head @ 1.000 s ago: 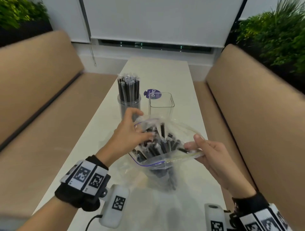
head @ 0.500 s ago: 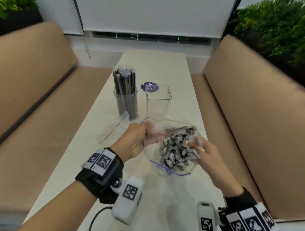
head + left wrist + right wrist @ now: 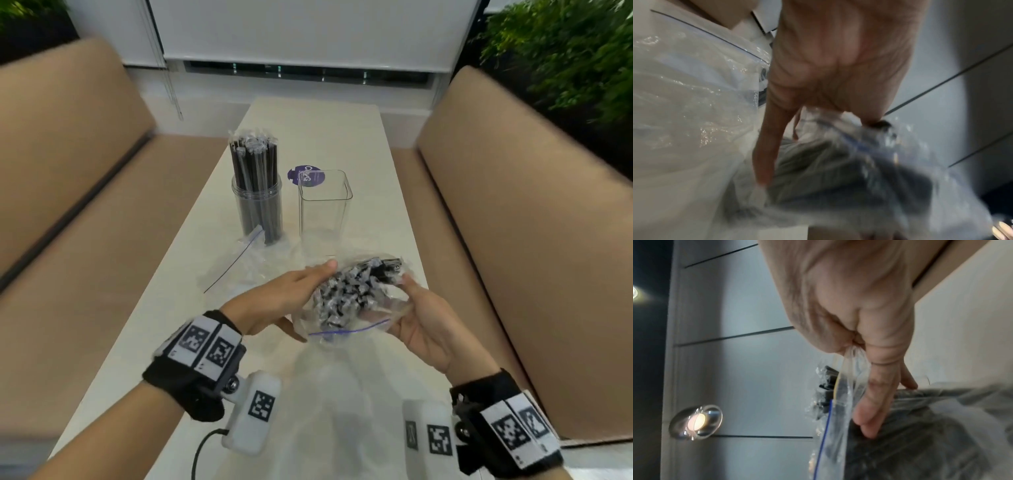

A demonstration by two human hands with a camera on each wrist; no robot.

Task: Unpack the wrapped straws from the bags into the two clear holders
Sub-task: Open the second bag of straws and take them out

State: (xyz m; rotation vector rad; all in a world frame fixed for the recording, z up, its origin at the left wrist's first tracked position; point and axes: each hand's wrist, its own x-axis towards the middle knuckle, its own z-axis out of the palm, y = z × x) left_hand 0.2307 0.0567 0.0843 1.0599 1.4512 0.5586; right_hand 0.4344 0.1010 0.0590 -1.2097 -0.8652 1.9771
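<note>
Clear plastic wraps the black straws [image 3: 356, 291] that you hold above the near part of the counter [image 3: 387, 212], inside a zip bag [image 3: 346, 329] with a blue strip. Your left hand [image 3: 284, 298] lies against the left side of the bundle with fingers nearly straight, so this grip is spread and only presses on the bag. Your right hand [image 3: 424, 325] supports the right side from below; in the right wrist view its fingers [image 3: 869, 412] curl around the bundle and the bag edge is pinched at the thumb. Farther on the counter, a round holder [image 3: 257, 209] stands full of upright straws. Just beside it, on the right, stands a square holder [image 3: 325, 209] with nothing inside. Another bag [image 3: 239, 263] lies flat in front of the round holder.
</note>
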